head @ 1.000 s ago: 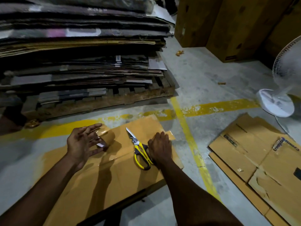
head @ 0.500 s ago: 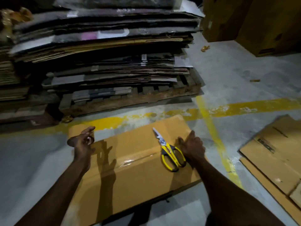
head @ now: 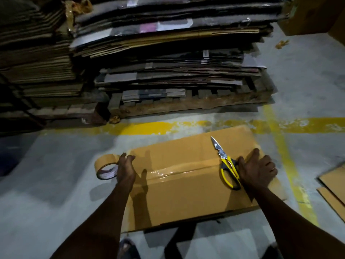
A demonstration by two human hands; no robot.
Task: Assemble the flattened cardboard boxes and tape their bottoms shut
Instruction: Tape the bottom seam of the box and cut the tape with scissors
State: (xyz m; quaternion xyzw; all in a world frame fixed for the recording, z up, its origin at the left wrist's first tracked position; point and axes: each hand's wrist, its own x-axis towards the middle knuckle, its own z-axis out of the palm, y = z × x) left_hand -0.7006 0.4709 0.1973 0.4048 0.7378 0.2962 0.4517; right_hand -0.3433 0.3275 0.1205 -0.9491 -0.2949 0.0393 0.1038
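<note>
1. The scissors (head: 226,168), with yellow handles and blades together, lie on the cardboard box (head: 186,193). The tip points away from you. The handles are just beside your right thumb.
2. Your right hand (head: 257,171) rests palm down on the right end of the box, fingers straight and slightly spread, holding nothing.
3. Your left hand (head: 126,169) curls round the tape roll (head: 106,168) at the box's left edge. The roll hangs just off the box over the floor.
4. A glossy strip of tape (head: 168,172) runs along the box's centre seam between your hands. I cannot tell whether it is still joined to the roll.
5. The box sits on the floor directly in front of you, broad face up, its far edge touching the yellow floor line (head: 149,128).
6. A wooden pallet (head: 186,105) just beyond the line carries a tall stack of flattened cardboard (head: 168,53). A second stack (head: 37,62) stands to its left.
7. More flattened cardboard (head: 334,186) lies at the right edge, well apart from the box.
8. Brown cartons (head: 313,14) stand at the top right, with a crumpled scrap (head: 281,43) on the floor near them.
9. The surface is a grey concrete floor (head: 56,184), worn, with chipped yellow paint. A second line branches toward you on the right.
10. The light is dim, and your arms cast hard shadows on the box.
</note>
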